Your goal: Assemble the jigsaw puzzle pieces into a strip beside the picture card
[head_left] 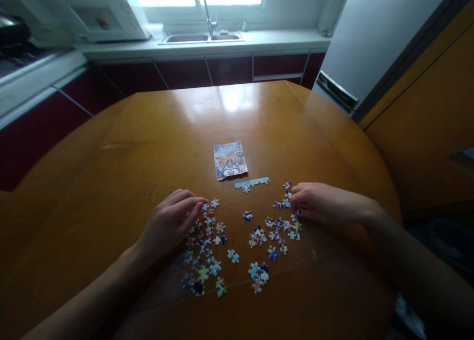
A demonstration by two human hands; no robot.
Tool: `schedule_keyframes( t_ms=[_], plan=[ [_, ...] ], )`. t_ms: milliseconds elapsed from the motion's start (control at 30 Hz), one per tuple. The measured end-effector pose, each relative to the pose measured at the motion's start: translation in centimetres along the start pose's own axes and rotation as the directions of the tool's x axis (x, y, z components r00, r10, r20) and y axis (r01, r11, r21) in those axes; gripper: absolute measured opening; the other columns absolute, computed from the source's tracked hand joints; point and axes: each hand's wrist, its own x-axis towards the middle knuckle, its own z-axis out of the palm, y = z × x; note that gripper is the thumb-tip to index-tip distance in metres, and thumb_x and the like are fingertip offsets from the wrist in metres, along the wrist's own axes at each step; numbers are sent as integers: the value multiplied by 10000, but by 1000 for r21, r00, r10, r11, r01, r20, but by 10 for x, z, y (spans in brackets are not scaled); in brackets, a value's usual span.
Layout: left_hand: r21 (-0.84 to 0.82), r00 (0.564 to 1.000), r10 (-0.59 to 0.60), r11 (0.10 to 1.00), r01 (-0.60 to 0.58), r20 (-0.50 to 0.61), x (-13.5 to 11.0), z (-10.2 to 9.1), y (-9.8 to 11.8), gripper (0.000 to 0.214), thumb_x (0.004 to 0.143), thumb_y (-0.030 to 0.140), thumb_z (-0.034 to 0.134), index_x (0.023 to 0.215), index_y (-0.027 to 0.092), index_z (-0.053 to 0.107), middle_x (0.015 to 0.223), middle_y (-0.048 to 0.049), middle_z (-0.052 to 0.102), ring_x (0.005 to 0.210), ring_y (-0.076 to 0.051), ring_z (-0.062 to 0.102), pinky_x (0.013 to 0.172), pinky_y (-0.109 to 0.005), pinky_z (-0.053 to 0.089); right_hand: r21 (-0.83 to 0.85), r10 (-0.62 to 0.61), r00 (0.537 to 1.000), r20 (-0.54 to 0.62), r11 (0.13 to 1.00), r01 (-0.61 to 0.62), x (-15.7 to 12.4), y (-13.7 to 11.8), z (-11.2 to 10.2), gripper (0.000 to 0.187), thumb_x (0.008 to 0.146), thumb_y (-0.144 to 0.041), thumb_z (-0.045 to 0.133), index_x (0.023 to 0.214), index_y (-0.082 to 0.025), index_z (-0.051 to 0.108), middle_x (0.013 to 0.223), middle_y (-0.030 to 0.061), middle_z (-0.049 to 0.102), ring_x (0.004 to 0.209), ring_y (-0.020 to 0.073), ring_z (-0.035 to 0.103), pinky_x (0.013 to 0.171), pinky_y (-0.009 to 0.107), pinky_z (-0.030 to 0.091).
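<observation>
Loose jigsaw pieces (209, 246) lie in a left-hand cluster on the wooden table. Over the upper edge of that cluster rests my left hand (174, 214), fingers loosely stretched and thumb apart, with nothing visible in it. A second scatter of jigsaw pieces (281, 225) lies to the right. My right hand (311, 201) is at its far right side, fingers curled down among the pieces; its fingertips are partly hidden, so what they hold cannot be made out. Beyond both hands is a joined strip of edge pieces (252, 183), straight side away from me.
A small printed picture sheet (230, 160) lies behind the strip on the wooden table (155, 132). Single pieces (233, 255) sit between the clusters. Across the room are a sink (192, 38) with a tap, a microwave (103, 17) and a fridge (377, 34).
</observation>
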Motion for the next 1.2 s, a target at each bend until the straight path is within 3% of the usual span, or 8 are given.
schedule_keyframes(
  t_ms=[100,233,467,633,800,967,1067,1200],
  plan=[
    [3,1000,-2,1000,2,3,0,0,-1,205,977,270,542,973,163,716,868,-62,666,798,-169,600,720,-294,484,16,39,992,-119,999,-38,1,9,-5,119,877,-147,607,887,-193,716,919,41,671,830,153,606,760,273,459],
    [2,1000,4,1000,-4,-4,2,-1,1,205,973,280,544,961,167,715,860,-61,670,782,-169,603,710,-294,488,-31,143,935,-325,986,-162,6,27,-8,105,876,-182,623,882,-187,728,885,47,669,789,155,599,740,281,449],
    [-3,1000,11,1000,-11,-9,1,-1,3,200,969,249,548,966,148,721,854,-58,657,778,-167,600,712,-289,476,-25,119,949,-292,991,-132,10,24,-2,111,892,-203,632,861,-182,736,881,44,649,756,139,583,702,265,435],
    [-15,1000,9,1000,-9,-7,-1,0,-2,179,963,245,560,971,154,714,867,-61,656,794,-175,598,710,-292,471,90,-53,996,-78,994,60,6,-2,0,123,910,-195,632,863,-196,746,906,34,654,788,130,598,731,257,454],
    [-16,1000,2,1000,-2,-18,0,0,0,175,965,243,559,954,156,711,860,-60,655,785,-172,599,710,-292,477,84,-114,994,2,990,113,-2,-23,6,140,908,-171,626,886,-223,755,920,39,674,844,157,618,799,289,470],
    [-10,999,-23,1000,23,-23,2,0,4,189,959,270,562,941,173,723,841,-51,661,769,-171,602,701,-299,482,16,-75,997,-26,997,75,0,-21,7,122,913,-182,622,853,-204,726,899,40,664,839,159,610,783,290,461],
    [-16,999,-45,999,45,-27,4,-1,8,204,957,289,562,931,177,730,839,-54,669,773,-172,605,699,-302,486,-22,-71,991,-112,997,69,5,-19,9,127,929,-208,612,856,-199,716,894,43,656,811,152,595,736,281,446],
    [-158,989,-145,977,144,3,3,-10,15,236,967,306,549,918,174,737,828,-47,679,738,-155,616,643,-272,484,-20,-67,975,-214,998,65,10,-15,13,137,948,-252,602,945,-204,729,895,50,656,800,152,590,716,279,440]
  ],
)
